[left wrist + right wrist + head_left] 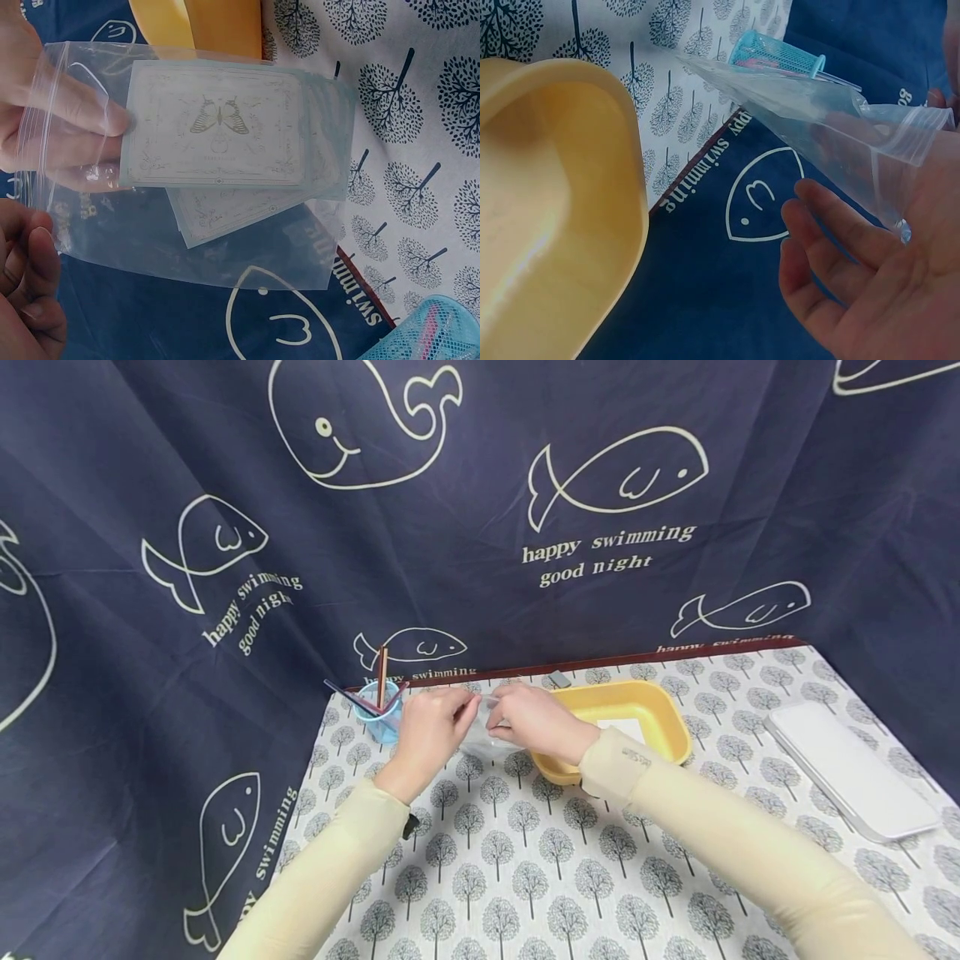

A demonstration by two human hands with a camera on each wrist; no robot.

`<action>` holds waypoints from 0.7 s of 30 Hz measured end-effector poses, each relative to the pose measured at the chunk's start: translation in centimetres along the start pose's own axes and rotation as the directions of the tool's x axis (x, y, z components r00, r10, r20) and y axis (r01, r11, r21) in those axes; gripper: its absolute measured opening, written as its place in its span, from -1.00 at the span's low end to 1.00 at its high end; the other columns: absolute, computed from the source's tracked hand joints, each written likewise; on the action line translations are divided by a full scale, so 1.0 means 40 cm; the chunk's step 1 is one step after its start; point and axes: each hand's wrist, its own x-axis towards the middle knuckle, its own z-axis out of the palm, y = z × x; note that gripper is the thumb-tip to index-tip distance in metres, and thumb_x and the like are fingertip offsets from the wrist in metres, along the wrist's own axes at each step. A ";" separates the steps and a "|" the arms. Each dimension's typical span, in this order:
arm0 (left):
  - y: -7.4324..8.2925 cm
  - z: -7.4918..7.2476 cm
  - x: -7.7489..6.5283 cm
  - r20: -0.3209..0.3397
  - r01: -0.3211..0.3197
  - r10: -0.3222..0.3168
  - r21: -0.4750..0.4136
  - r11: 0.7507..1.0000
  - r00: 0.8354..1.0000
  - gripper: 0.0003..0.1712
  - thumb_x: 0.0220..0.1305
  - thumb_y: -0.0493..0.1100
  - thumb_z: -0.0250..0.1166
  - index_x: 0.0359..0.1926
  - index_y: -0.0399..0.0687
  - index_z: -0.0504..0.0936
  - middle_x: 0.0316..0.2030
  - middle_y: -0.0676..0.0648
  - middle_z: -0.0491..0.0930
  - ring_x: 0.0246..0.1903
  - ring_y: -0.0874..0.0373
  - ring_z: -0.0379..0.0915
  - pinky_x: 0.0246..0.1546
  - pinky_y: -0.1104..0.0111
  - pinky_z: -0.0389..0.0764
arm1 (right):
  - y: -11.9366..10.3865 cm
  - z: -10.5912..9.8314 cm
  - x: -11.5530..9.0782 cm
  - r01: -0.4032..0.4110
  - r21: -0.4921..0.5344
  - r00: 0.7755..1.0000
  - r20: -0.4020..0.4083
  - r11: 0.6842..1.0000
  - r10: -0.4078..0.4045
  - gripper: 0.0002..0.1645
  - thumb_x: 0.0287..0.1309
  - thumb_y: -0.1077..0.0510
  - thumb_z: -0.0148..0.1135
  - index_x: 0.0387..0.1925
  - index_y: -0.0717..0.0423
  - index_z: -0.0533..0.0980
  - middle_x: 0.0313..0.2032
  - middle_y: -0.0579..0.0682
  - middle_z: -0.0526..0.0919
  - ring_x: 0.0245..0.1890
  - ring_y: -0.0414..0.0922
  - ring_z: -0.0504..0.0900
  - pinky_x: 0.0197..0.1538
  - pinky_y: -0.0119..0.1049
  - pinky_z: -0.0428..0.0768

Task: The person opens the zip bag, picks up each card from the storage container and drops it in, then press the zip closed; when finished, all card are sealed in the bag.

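Observation:
Both hands are together over the table at a clear zip bag [255, 262]. Inside the bag show several pale printed cards, the front card [217, 124] bearing a butterfly and the others lying askew behind it. My left hand [435, 727] pinches the edge of the bag's mouth. My right hand [536, 718] reaches to the mouth, fingers at the front card's upper edge, which it appears to pinch. In the right wrist view, the right hand's other fingers [825, 255] spread loosely beside the bag.
A yellow basin [678, 727] with a white sheet [626, 728] in it stands right of the bag. To the left is a blue mesh cup [382, 727] of pencils. A small grey block [559, 679] lies at the back edge, and a white flat case [851, 768] at the right.

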 end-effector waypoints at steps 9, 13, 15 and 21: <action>-0.001 0.002 -0.002 0.004 0.002 -0.002 0.000 1.000 1.000 -0.83 0.36 -0.22 0.40 -0.42 -0.09 0.74 -0.59 0.00 0.69 -0.69 0.16 0.52 -0.60 0.30 0.49 | -0.007 0.001 -0.005 0.024 -0.022 0.999 -0.044 0.999 -0.025 -0.94 0.19 0.07 0.55 -0.29 -0.09 0.82 -0.03 -0.01 0.77 0.10 0.00 0.66 0.24 -0.04 0.56; 0.000 0.002 -0.003 -0.002 0.002 -0.002 0.000 1.000 1.000 -0.83 0.35 -0.23 0.41 -0.42 -0.08 0.74 -0.57 0.00 0.71 -0.68 0.15 0.54 -0.60 0.28 0.51 | -0.006 0.003 -0.008 0.035 -0.016 0.998 -0.060 0.999 -0.036 -0.92 0.20 0.05 0.54 -0.27 -0.07 0.81 -0.05 -0.04 0.77 0.13 0.00 0.66 0.24 -0.06 0.57; 0.000 0.002 -0.004 -0.004 0.004 -0.004 0.001 1.000 1.000 -0.81 0.36 -0.22 0.41 -0.44 -0.08 0.73 -0.59 0.00 0.69 -0.69 0.15 0.52 -0.61 0.28 0.49 | -0.004 0.004 -0.008 0.035 -0.009 0.997 -0.067 0.999 -0.035 -0.91 0.20 0.04 0.54 -0.27 -0.07 0.81 -0.05 -0.04 0.78 0.14 0.00 0.66 0.24 -0.05 0.57; -0.001 0.001 -0.004 0.000 0.008 -0.008 0.003 1.000 1.000 -0.75 0.37 -0.20 0.40 -0.50 -0.07 0.69 -0.67 0.04 0.61 -0.72 0.19 0.43 -0.62 0.31 0.44 | -0.003 -0.003 -0.012 0.021 0.003 0.998 -0.063 1.000 -0.021 -0.89 0.21 0.07 0.54 -0.24 -0.04 0.81 -0.08 -0.05 0.77 0.03 -0.04 0.69 0.16 -0.09 0.61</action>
